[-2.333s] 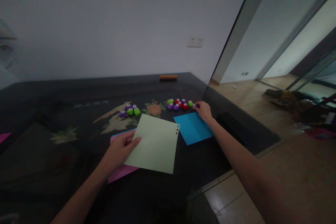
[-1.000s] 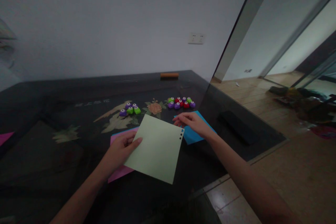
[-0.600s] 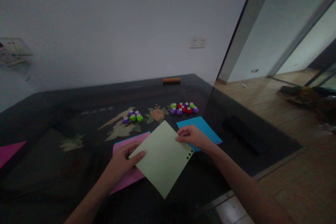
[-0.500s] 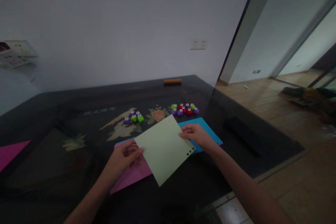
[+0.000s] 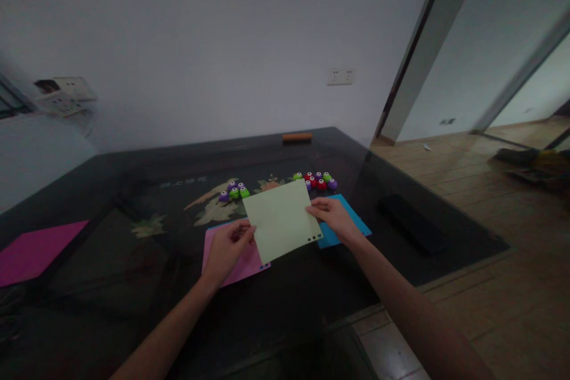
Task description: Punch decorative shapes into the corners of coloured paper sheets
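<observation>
Holding: we grip the pale green sheet (image 5: 281, 219) by both side edges
Left hand (image 5: 228, 247): pinching its left edge
Right hand (image 5: 332, 218): pinching its right edge

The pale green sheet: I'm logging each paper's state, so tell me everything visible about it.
The pale green sheet is a plain rectangle that looks like thin paper or card, unfolded and turned askew. Three small punched holes sit by its lower right corner. The left hand pinches its left edge and the right hand its right edge. It overlaps a pink sheet and a blue sheet on the dark table; whether it touches them cannot be told.
</observation>
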Demonstrator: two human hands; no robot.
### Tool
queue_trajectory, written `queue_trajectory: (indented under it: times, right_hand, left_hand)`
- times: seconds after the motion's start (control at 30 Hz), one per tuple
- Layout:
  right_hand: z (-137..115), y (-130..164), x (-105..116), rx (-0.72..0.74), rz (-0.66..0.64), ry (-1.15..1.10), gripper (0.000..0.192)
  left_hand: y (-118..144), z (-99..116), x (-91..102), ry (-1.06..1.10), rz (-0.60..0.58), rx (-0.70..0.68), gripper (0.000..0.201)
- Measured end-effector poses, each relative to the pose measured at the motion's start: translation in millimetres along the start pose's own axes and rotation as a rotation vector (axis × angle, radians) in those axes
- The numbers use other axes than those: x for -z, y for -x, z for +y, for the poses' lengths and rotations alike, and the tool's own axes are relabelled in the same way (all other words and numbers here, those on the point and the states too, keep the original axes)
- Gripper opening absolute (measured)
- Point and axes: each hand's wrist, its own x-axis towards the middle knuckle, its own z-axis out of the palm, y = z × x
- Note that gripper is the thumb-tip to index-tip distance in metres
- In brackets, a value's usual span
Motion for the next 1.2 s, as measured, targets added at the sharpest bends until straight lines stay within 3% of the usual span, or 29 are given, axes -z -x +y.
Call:
queue_trajectory:
  times: [0.17,0.27,0.4,0.53,0.73,0.93,1.2]
  right_hand:
    - [-6.1,-4.1,34.5,0.089,0.095,0.055,0.030]
    - [-7.6,-4.7,66.0,0.142,0.170,0.143,0.035]
    - [-4.5,-2.6,102.6,0.166,0.230,0.272,0.039]
    - [9.4,-1.6,122.4,0.152,0.230,0.347,0.041]
    - [31.3,-3.7,127.1,0.125,0.203,0.388,0.043]
    - [32.5,-3.2,123.2,0.109,0.175,0.456,0.041]
    - [34.5,-3.8,120.9,0.099,0.177,0.596,0.032]
  left_hand:
    - [-15.3,20.6,-33.6,0.159,0.071,0.008,0.024]
    - [-32.1,25.4,-63.8,0.258,0.025,-0.004,0.031]
    - [-50.3,24.4,-102.1,0.100,-0.097,-0.028,0.023]
    - [-58.5,17.4,-127.1,-0.016,-0.159,-0.030,0.017]
    - [-60.3,5.6,-137.5,-0.184,-0.231,0.010,0.017]
    - [-61.0,8.8,-134.4,-0.315,-0.291,0.029,0.019]
    - [-60.9,13.6,-135.2,-0.485,-0.316,-0.046,0.021]
